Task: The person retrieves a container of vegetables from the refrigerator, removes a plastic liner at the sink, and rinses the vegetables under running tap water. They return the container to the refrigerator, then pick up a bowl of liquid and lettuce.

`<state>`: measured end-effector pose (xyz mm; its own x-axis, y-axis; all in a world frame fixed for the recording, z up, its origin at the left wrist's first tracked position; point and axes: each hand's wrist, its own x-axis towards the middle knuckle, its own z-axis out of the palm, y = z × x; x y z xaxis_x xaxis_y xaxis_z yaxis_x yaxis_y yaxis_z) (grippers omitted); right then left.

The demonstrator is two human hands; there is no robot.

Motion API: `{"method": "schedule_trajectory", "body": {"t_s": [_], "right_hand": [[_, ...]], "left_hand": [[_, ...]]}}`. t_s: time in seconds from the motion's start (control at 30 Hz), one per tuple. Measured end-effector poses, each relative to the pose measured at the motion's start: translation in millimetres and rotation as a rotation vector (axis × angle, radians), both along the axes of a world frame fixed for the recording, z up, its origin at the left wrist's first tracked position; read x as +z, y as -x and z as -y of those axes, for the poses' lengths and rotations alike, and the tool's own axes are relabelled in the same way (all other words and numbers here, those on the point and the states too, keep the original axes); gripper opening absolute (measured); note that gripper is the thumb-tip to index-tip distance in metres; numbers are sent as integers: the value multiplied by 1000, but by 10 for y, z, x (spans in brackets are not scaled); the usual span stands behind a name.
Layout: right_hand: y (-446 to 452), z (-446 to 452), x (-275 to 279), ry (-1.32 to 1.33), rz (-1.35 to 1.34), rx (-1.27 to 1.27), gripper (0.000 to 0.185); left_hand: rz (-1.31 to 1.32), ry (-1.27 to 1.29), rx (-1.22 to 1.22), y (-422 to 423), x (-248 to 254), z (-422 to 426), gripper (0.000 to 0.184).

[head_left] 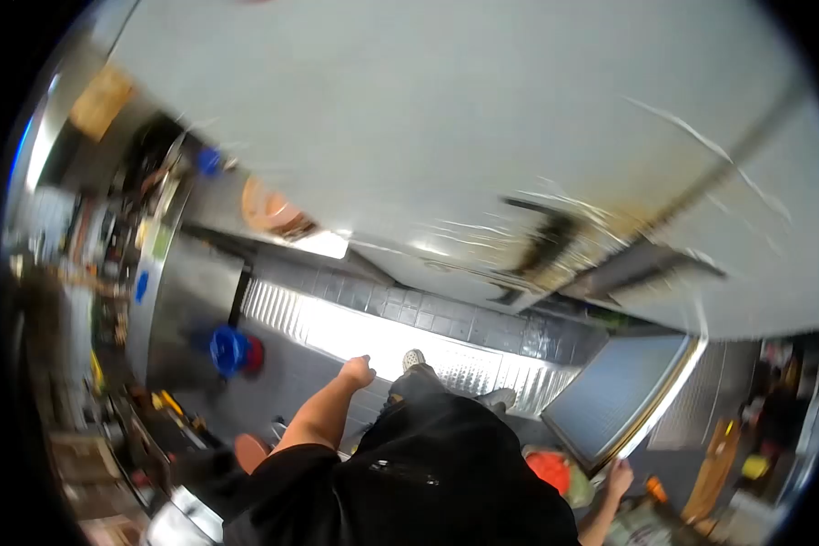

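My left hand (359, 371) is out in front of my body over the floor, its fingers curled in, with nothing visible in them. At the lower right, my right hand (619, 475) is at the outer edge of an open cabinet door (614, 396), fingers closed on that edge. The door has a grey-blue inner panel and a pale rim, and stands out from the large white cabinet (409, 118). Its handle area looks dark and stained brown. Motion blur softens the details.
A ridged metal floor strip (355, 337) runs under my feet. At left are a blue bucket (230, 350) and a steel counter (196, 300). A red bag (549, 471) lies beside the door. An orange-brown round container (268, 209) sits by the cabinet.
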<state>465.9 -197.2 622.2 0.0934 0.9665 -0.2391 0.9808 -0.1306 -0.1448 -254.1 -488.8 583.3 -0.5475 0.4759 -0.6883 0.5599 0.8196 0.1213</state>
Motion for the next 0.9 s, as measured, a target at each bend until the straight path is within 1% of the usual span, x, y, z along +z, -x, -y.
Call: {"method": "schedule_trajectory", "body": {"t_s": [0.03, 0.07, 0.1, 0.13, 0.17, 0.23, 0.27, 0.3, 0.37, 0.43, 0.5, 0.53, 0.6, 0.67, 0.7, 0.77, 0.8, 0.83, 0.9], "right_hand": [[152, -27, -70, 7, -24, -7, 38], [464, -22, 39, 35, -87, -44, 41], [651, -34, -51, 22, -122, -30, 45], [864, -47, -40, 8, -232, -35, 48], [1039, -71, 2, 21, -205, -61, 53], [807, -296, -964, -23, -555, -249, 56], [1254, -317, -511, 179, -672, -317, 62], [1565, -367, -555, 126, -787, -482, 72], [2241, -494, -280, 267, -843, -796, 86], [2973, -621, 60, 265, -974, -866, 94], [3446, -770, 225, 353, -1164, -784, 97], [3664, -885, 226, 351, -1231, -796, 99], [4081, -1033, 220, 278, -1380, -845, 102], [4602, -1144, 406, 169, -1576, -938, 107], [4775, -1235, 409, 144, -1696, -966, 106], [5070, -1381, 432, 78, -1741, -921, 106], [5162, -1414, 458, 65, -1658, -877, 105], [5128, -1477, 369, 85, -1566, -899, 105], [4992, -1440, 235, 69, -1474, -889, 104]], "left_hand": [[8, 2, 46, 57, -153, 191, 50], [19, 3, 79, 130, -331, 369, 49], [33, 5, 106, 210, -477, 525, 49], [38, 11, 127, 274, -488, 665, 53], [41, -7, 186, 330, -449, 789, 53], [63, -19, 305, 392, -342, 1056, 53], [60, -49, 355, 455, -440, 1219, 52], [58, -77, 402, 535, -565, 1416, 52], [62, -102, 505, 674, -657, 1742, 53], [75, -93, 608, 820, -605, 1999, 54], [59, -76, 636, 975, -469, 2172, 51], [44, -66, 655, 1069, -384, 2301, 51], [57, -52, 669, 1272, -444, 2490, 49], [72, -34, 663, 1523, -420, 2616, 49], [39, -98, 651, 1637, -394, 2605, 48], [-34, -230, 631, 1876, -319, 2480, 46], [-72, -275, 615, 2031, -159, 2319, 46], [-111, -319, 597, 2218, 27, 2097, 47], [-192, -533, 633, 2559, 180, 1703, 50]]}}
